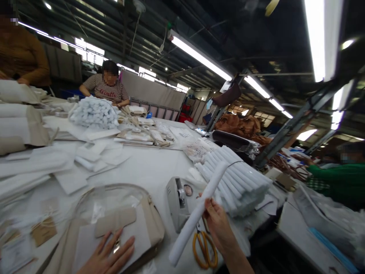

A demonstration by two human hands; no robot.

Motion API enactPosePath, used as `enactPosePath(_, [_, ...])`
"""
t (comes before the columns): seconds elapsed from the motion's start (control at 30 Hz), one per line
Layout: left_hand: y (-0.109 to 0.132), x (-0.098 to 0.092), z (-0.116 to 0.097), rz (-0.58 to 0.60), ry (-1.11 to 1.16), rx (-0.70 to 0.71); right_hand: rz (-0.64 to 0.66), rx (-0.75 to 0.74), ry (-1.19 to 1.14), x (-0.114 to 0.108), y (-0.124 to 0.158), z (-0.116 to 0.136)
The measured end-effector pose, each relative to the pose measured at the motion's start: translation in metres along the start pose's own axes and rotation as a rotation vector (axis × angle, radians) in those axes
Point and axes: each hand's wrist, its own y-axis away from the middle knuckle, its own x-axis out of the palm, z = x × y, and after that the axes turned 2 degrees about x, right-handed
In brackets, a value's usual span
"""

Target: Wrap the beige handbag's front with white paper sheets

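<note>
My right hand (217,219) is closed round a long white paper-wrapped roll (196,215), which slants up toward a stack of similar rolls (236,175). Spread flat, my left hand (110,254) rests on a beige handbag (151,224) near its metal clasp, with white sheet material lying over the bag's front. The bag's strap (114,186) arches behind it on the table. A grey tape dispenser (173,203) stands between the bag and the rolls. Scissors with orange handles (204,249) lie below my right hand, partly hidden by the roll.
White sheets (65,167) are scattered at left, near brown tags (44,230). A bundle of white rolls (94,114) sits farther back, before a person in a striped shirt (110,89). Another person (28,57) stands at far left. A metal post (285,133) slants up at right.
</note>
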Motion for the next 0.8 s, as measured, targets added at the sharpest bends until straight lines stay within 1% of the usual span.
enactPosePath(0.03, [0.001,-0.007,0.000,0.063,0.019,-0.020,-0.005,0.029,0.000,0.001,0.008,-0.011])
enactPosePath(0.17, [-0.002,-0.031,-0.003,0.223,0.165,-0.101,-0.045,0.178,-0.040,0.001,0.043,-0.061])
enactPosePath(0.27, [-0.005,-0.036,-0.002,0.285,0.253,-0.135,-0.035,0.342,-0.043,0.003,0.072,-0.097])
enactPosePath(0.37, [-0.006,-0.035,0.002,0.319,0.326,-0.145,0.009,0.503,-0.065,0.013,0.102,-0.124])
enactPosePath(0.43, [-0.008,-0.035,0.005,0.349,0.380,-0.148,0.043,0.565,-0.100,0.025,0.117,-0.137])
enactPosePath(0.57, [-0.014,-0.044,0.012,0.439,0.512,-0.189,0.095,0.600,-0.189,0.054,0.135,-0.151])
enactPosePath(0.7, [-0.024,-0.063,0.018,0.545,0.635,-0.235,0.138,0.653,-0.201,0.080,0.136,-0.162])
enactPosePath(0.8, [-0.032,-0.075,0.023,0.590,0.688,-0.241,0.152,0.671,-0.189,0.098,0.132,-0.171])
